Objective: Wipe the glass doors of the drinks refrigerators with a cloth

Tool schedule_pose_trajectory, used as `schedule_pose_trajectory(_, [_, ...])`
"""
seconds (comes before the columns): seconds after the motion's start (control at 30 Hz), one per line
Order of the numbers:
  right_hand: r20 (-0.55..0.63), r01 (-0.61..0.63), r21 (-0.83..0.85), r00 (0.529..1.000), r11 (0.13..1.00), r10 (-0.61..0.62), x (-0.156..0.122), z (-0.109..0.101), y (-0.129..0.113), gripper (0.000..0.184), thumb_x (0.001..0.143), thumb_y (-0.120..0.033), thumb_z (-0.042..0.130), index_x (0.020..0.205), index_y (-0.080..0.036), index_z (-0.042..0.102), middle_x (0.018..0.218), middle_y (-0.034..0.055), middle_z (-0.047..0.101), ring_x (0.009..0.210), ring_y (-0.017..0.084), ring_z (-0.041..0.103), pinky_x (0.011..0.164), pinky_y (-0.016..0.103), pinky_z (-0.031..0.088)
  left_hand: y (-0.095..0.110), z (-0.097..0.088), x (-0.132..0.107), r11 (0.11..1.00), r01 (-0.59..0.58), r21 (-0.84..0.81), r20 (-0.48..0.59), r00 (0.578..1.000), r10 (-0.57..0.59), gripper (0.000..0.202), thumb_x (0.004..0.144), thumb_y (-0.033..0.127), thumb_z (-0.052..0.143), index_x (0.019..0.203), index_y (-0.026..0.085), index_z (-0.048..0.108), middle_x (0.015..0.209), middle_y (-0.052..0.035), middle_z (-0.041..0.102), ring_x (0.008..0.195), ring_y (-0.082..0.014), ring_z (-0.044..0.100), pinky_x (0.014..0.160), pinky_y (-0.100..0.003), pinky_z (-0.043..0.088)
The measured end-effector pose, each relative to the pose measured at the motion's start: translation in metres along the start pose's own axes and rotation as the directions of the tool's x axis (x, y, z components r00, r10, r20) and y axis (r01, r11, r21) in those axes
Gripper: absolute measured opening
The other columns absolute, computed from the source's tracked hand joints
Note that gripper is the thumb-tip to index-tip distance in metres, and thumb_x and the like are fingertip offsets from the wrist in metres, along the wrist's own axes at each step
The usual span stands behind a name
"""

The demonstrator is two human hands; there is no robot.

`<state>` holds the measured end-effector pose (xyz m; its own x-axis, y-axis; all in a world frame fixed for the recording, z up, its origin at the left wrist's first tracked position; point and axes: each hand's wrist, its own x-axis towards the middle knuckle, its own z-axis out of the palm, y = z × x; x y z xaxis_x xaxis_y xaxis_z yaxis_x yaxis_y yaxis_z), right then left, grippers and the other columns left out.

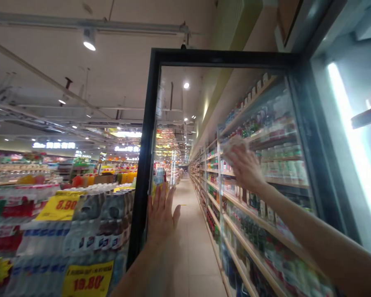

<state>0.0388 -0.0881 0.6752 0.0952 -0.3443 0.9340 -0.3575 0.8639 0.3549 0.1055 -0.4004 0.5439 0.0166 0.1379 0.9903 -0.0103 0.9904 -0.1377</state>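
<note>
A thin, whitish cloth [233, 145] lay against the tall, black-framed clear glass door [200, 132], well below its top edge and between its two upright edges. The right hand [245, 167] covered the cloth with its fingers stretched out; blur hid whether they gripped it. The left hand [162, 212] was open, fingers spread, by the door's left edge. Long, pale wooden shelves [250, 212] of bottles showed in the glass. Past the door's right edge glowed a white vertical light strip [352, 136]; beyond its left edge stood shrink-wrapped clear plastic bottles [92, 241] with a yellow, red-numbered price sign [58, 205].
</note>
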Motion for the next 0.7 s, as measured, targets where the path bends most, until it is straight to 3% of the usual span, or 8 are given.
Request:
schedule_pose_trajectory(0.1, [-0.245,-0.521,-0.057,0.834,0.852,0.494,-0.025,-0.008,0.047,0.049,0.086,-0.032,0.035,0.130,-0.014,0.047,0.138,0.0163,0.041,0.129,0.032,0.033,0.102,0.052,0.029,-0.002,-0.002,0.012,1.000,-0.008,-0.015,0.023,1.000,0.008,0.050,0.086,0.032,0.043,0.134,0.017,0.039,0.143,-0.0144,0.036,0.137,-0.0279,0.021,0.109,-0.050,0.019])
schedule_pose_trajectory(0.17, [-0.269,-0.545,-0.056,0.815,0.836,0.513,-0.032,-0.009,0.057,0.050,0.087,-0.033,0.033,0.129,-0.012,0.048,0.139,0.0184,0.040,0.131,0.033,0.030,0.102,0.051,0.030,-0.005,-0.003,0.031,1.000,-0.011,-0.027,0.044,0.999,0.012,0.047,0.087,0.035,0.042,0.131,0.018,0.043,0.143,-0.0141,0.036,0.136,-0.0281,0.024,0.109,-0.051,0.018])
schedule_pose_trajectory(0.27, [-0.106,-0.220,-0.047,0.971,0.974,0.214,-0.026,-0.007,0.040,0.045,0.087,-0.034,0.035,0.127,-0.020,0.051,0.141,0.0099,0.039,0.134,0.028,0.027,0.104,0.048,0.030,-0.009,-0.003,0.065,0.998,0.040,-0.054,0.053,0.998,-0.037,0.050,0.089,0.040,0.037,0.132,0.016,0.041,0.145,-0.0154,0.032,0.137,-0.0289,0.021,0.109,-0.052,0.018])
schedule_pose_trajectory(0.33, [-0.045,-0.134,-0.029,0.990,0.991,0.133,-0.017,-0.007,0.036,0.043,0.086,-0.034,0.037,0.126,-0.023,0.052,0.141,0.0067,0.040,0.133,0.026,0.029,0.104,0.048,0.029,-0.008,-0.003,0.081,0.995,0.068,-0.071,0.036,0.997,-0.065,0.054,0.089,0.043,0.035,0.134,0.014,0.039,0.146,-0.0163,0.029,0.138,-0.0291,0.017,0.109,-0.051,0.018])
schedule_pose_trajectory(0.5, [-0.241,-0.603,-0.018,0.777,0.798,0.582,0.007,-0.014,0.064,0.051,0.087,-0.031,0.030,0.130,-0.010,0.047,0.139,0.0172,0.040,0.129,0.032,0.032,0.101,0.056,0.029,-0.002,-0.008,0.085,0.994,0.066,-0.089,0.026,0.998,-0.064,0.054,0.089,0.044,0.036,0.135,0.016,0.038,0.148,-0.0146,0.026,0.139,-0.0282,0.015,0.111,-0.050,0.014])
schedule_pose_trajectory(0.57, [-0.181,-0.512,-0.014,0.846,0.859,0.501,0.019,-0.013,0.045,0.049,0.087,-0.031,0.032,0.130,-0.014,0.047,0.140,0.0145,0.039,0.132,0.031,0.028,0.102,0.055,0.029,-0.001,-0.010,0.084,0.994,0.062,-0.086,0.014,0.998,-0.061,0.054,0.088,0.043,0.037,0.135,0.016,0.038,0.147,-0.0150,0.027,0.139,-0.0285,0.015,0.111,-0.051,0.014])
schedule_pose_trajectory(0.63, [-0.066,-0.225,0.001,0.972,0.974,0.225,0.031,-0.009,0.007,0.045,0.087,-0.032,0.037,0.128,-0.021,0.050,0.142,0.0080,0.038,0.134,0.028,0.025,0.103,0.050,0.030,-0.002,-0.010,0.083,0.996,0.049,-0.076,-0.004,0.999,-0.050,0.053,0.088,0.042,0.037,0.134,0.015,0.039,0.147,-0.0153,0.028,0.139,-0.0285,0.016,0.110,-0.051,0.016])
schedule_pose_trajectory(0.7, [-0.001,0.093,0.038,0.996,0.995,-0.093,0.038,-0.005,-0.026,0.042,0.088,-0.030,0.037,0.128,-0.027,0.049,0.143,0.0029,0.037,0.136,0.024,0.021,0.107,0.046,0.027,-0.004,-0.009,0.083,0.998,0.033,-0.057,-0.026,0.999,-0.034,0.052,0.088,0.040,0.037,0.134,0.014,0.040,0.146,-0.0160,0.030,0.138,-0.0288,0.017,0.110,-0.051,0.018])
